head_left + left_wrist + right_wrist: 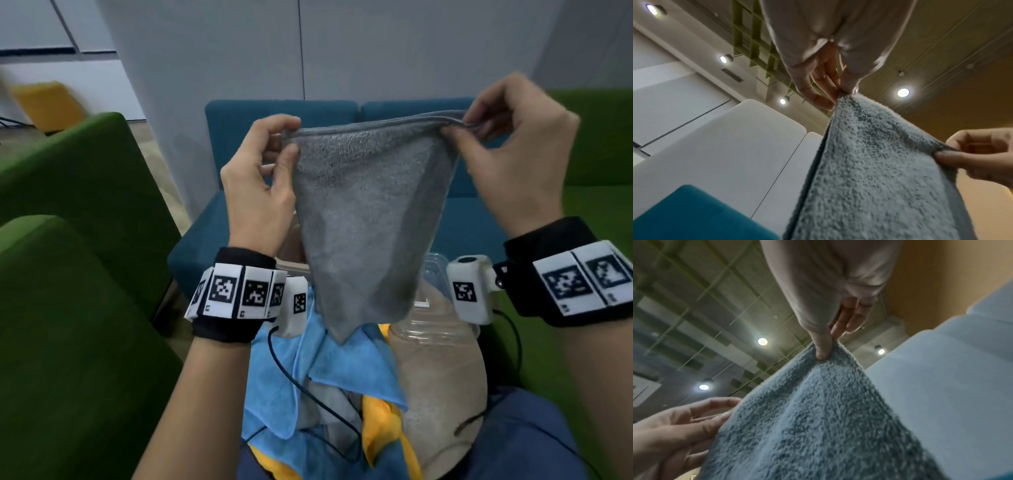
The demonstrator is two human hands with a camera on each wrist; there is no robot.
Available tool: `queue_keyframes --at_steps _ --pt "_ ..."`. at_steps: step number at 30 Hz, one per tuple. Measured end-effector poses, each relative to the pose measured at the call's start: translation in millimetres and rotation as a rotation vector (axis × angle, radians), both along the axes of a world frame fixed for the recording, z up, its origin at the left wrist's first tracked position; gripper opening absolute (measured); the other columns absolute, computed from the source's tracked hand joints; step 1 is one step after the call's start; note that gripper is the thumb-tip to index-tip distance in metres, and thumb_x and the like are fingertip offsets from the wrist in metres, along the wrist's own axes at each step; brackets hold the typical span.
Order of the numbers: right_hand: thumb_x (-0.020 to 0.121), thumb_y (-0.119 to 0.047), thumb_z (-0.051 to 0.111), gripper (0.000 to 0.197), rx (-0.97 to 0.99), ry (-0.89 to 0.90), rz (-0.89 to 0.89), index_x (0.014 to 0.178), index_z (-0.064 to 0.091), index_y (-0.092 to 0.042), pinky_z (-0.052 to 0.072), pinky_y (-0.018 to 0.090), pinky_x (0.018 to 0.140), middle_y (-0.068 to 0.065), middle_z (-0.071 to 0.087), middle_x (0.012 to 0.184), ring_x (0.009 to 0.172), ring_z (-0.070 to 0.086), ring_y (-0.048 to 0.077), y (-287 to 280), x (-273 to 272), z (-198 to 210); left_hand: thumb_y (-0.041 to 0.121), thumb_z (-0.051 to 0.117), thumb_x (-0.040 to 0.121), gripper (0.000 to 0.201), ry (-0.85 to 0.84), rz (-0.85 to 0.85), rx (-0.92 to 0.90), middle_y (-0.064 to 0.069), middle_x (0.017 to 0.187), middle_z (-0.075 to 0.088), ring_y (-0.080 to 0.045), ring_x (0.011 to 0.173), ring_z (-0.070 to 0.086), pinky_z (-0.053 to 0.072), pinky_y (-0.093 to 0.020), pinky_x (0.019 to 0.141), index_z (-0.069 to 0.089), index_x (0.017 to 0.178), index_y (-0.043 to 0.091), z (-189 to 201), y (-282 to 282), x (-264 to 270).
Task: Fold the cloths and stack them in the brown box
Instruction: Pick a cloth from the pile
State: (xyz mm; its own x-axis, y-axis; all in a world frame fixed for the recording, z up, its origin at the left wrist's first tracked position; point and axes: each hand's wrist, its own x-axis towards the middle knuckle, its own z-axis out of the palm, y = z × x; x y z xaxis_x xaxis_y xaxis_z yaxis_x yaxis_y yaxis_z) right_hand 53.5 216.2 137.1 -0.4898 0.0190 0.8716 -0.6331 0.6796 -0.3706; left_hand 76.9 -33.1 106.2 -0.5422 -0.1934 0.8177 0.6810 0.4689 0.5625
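Up at chest height, in front of a blue sofa (342, 113), a grey cloth (359, 219) hangs from its top edge, with the left hand (260, 185) pinching one upper corner between thumb and forefinger and the right hand (513, 147) pinching the other corner the same way. Both wrist views confirm a thumb-and-fingertip pinch right at the hem, the remaining fingers loosely curled behind. The cloth looks already doubled (two hem lines run together along the top), and it narrows to a point at the bottom, so the lower corners are probably not lined up. To do this fold well, I judge the hands should keep the top edge taut and level, give the cloth a light shake so the lower part drops square, then bring the two pinched corners together evenly before laying it down. Below, on the person's lap, lie more cloths waiting: a light blue cloth (342, 370) and a yellow cloth (380, 421), beside a clear plastic container (435, 329). No brown box can be picked out with certainty; a tan shape behind the grey cloth may be it. As for writing, only square black-and-white coded markers on the wristbands (239, 291) show; no brand or readable text appears.
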Motion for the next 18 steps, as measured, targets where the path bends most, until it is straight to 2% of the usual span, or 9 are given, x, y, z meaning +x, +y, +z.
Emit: queue_keyframes --at_steps 2,4,8,11,14,16,18 --pt "0.081 -0.021 0.073 0.02 -0.047 -0.051 0.052 0.09 0.063 -0.007 0.04 0.01 0.064 -0.01 0.059 0.078 0.067 0.052 -0.004 0 -1 -5 0.003 0.058 0.09 0.021 -0.022 -0.039 0.038 0.014 0.095 0.064 -0.004 0.086 0.06 0.049 -0.019 0.073 0.064 0.102 0.019 -1 0 0" --pt "0.083 -0.02 0.071 0.014 -0.039 -0.086 0.055 0.09 0.066 -0.009 0.04 0.01 0.064 -0.01 0.062 0.08 0.067 0.052 -0.006 2 -3 -11 0.003 0.062 0.087 0.021 -0.062 -0.065 0.064 0.014 0.09 0.067 -0.003 0.083 0.063 0.052 -0.023 0.071 0.066 0.095 0.022 -4 -1 0" --pt "0.09 -0.009 0.063 0.005 0.016 -0.176 0.144 0.094 0.06 -0.011 0.049 0.018 0.062 -0.004 0.06 0.077 0.062 0.059 0.003 4 -6 -24 0.008 0.07 0.082 0.019 -0.128 -0.063 0.065 0.013 0.082 0.07 -0.007 0.078 0.065 0.055 -0.03 0.073 0.069 0.086 0.026 -20 -3 0" --pt "0.093 -0.006 0.06 0.009 0.001 -0.243 0.238 0.093 0.057 -0.014 0.054 0.027 0.062 -0.001 0.062 0.075 0.06 0.063 0.009 7 -7 -41 0.006 0.07 0.081 0.021 -0.195 -0.068 0.11 0.018 0.079 0.071 -0.005 0.081 0.068 0.054 -0.026 0.077 0.07 0.081 0.027 -43 -10 -2" --pt "0.092 -0.004 0.062 0.01 0.032 -0.33 0.284 0.089 0.059 -0.013 0.055 0.034 0.064 0.002 0.063 0.076 0.061 0.064 0.011 9 -7 -61 0.003 0.07 0.081 0.022 -0.28 -0.059 0.131 0.014 0.083 0.071 -0.008 0.083 0.068 0.054 -0.027 0.079 0.07 0.08 0.025 -65 -18 -5" --pt "0.09 -0.001 0.062 0.014 0.076 -0.368 0.29 0.086 0.059 -0.013 0.054 0.032 0.066 0.002 0.063 0.075 0.063 0.063 0.013 9 -8 -70 0.0 0.072 0.08 0.018 -0.315 -0.037 0.126 0.006 0.083 0.07 -0.009 0.082 0.068 0.055 -0.027 0.078 0.07 0.079 0.017 -75 -19 -7" --pt "0.087 0.004 0.062 0.019 0.123 -0.39 0.264 0.084 0.058 -0.015 0.051 0.023 0.069 0.0 0.064 0.074 0.068 0.063 0.013 9 -8 -75 -0.003 0.074 0.077 0.016 -0.326 -0.005 0.139 0.004 0.078 0.068 -0.009 0.077 0.066 0.056 -0.027 0.075 0.067 0.074 0.011 -79 -18 -9"
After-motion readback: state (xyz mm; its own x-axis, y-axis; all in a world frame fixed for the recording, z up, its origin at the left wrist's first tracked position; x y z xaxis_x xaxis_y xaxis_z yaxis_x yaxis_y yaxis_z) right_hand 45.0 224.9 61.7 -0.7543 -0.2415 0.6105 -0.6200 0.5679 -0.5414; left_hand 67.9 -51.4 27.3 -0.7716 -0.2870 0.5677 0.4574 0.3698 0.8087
